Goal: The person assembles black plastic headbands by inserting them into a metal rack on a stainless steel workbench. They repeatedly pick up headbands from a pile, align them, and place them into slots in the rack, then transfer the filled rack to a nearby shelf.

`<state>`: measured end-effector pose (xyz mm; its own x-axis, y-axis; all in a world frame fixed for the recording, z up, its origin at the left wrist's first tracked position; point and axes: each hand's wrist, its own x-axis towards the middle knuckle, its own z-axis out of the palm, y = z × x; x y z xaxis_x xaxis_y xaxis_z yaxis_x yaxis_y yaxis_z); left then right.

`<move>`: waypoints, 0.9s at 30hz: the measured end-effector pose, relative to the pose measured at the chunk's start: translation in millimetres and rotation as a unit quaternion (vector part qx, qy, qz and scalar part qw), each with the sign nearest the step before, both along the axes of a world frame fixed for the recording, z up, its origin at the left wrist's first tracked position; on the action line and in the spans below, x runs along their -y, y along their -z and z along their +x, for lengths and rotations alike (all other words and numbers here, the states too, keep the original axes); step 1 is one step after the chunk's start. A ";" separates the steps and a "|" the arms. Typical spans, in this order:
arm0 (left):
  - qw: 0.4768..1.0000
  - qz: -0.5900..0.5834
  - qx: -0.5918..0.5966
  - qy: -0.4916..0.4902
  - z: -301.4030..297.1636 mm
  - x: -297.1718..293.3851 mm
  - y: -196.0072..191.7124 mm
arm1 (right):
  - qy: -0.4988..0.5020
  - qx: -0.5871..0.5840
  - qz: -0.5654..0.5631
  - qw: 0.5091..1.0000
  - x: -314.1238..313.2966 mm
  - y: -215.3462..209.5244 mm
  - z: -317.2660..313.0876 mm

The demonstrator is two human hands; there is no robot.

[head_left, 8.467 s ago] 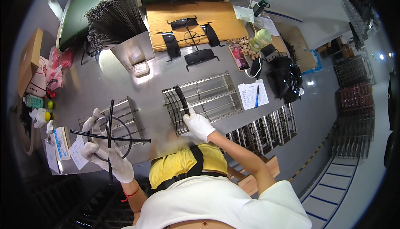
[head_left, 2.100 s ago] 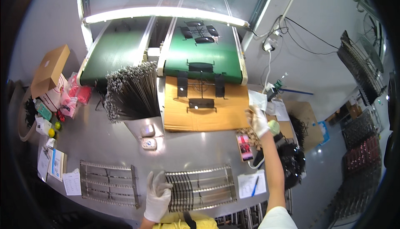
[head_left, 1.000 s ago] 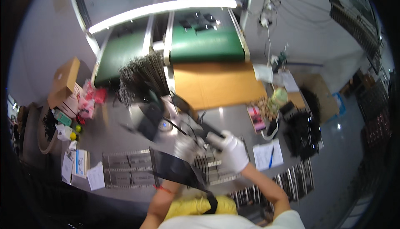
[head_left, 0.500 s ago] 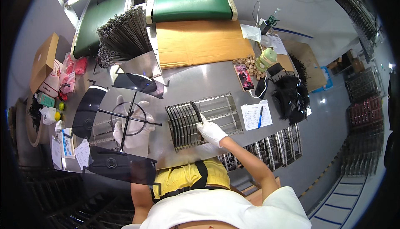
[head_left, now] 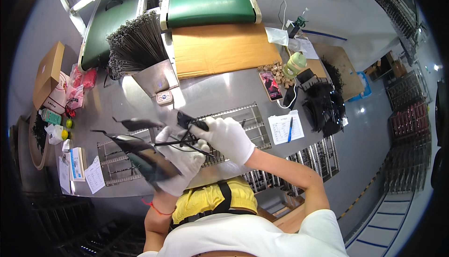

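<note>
My white-gloved left hand (head_left: 184,161) is closed around a black wire frame (head_left: 180,141) above the near part of the metal table. Fixed to the frame are dark, glossy curved panels (head_left: 148,158), smeared by motion. Just beside it, my white-gloved right hand (head_left: 228,139) has its fingers closed on a small dark panel (head_left: 191,120) at the frame's right side. Whether this panel touches the frame I cannot tell. Partly hidden behind both hands is a wire rack (head_left: 252,121) on the table. A second, similar rack (head_left: 114,159) lies beneath the panels at the left.
At the back are a bundle of hooked wires (head_left: 135,42), a cardboard sheet (head_left: 224,49) and a green conveyor (head_left: 213,11). A phone (head_left: 270,86), a pen on a paper sheet (head_left: 286,127) and a pile of black panels (head_left: 323,107) occupy the right side.
My right hand has left the wire rack and come leftward to the frame with a dark panel. The frame has turned and moved toward my right, and a small case behind it now shows.
</note>
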<state>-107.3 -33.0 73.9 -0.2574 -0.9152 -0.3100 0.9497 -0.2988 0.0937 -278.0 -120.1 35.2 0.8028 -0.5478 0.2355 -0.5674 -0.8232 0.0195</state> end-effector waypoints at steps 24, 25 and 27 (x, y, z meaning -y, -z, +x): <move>0.986 0.144 0.017 0.079 -18.6 -33.7 -2.6 | -0.061 -0.058 -0.094 0.992 14.1 -27.2 -12.1; 0.989 0.130 -0.040 0.050 -21.0 -42.9 -2.8 | -0.075 -0.081 0.048 0.993 15.4 -21.7 -15.2; 0.983 0.005 -0.184 0.003 -0.1 -53.7 -3.4 | -0.001 0.055 0.107 0.993 23.3 -3.0 -31.4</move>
<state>-107.4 20.7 77.4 -0.3590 -0.9108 -0.2039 0.9171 -0.3038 -0.2580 -309.4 -143.4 38.2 0.7799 -0.5929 0.2007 -0.5547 -0.8032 -0.2172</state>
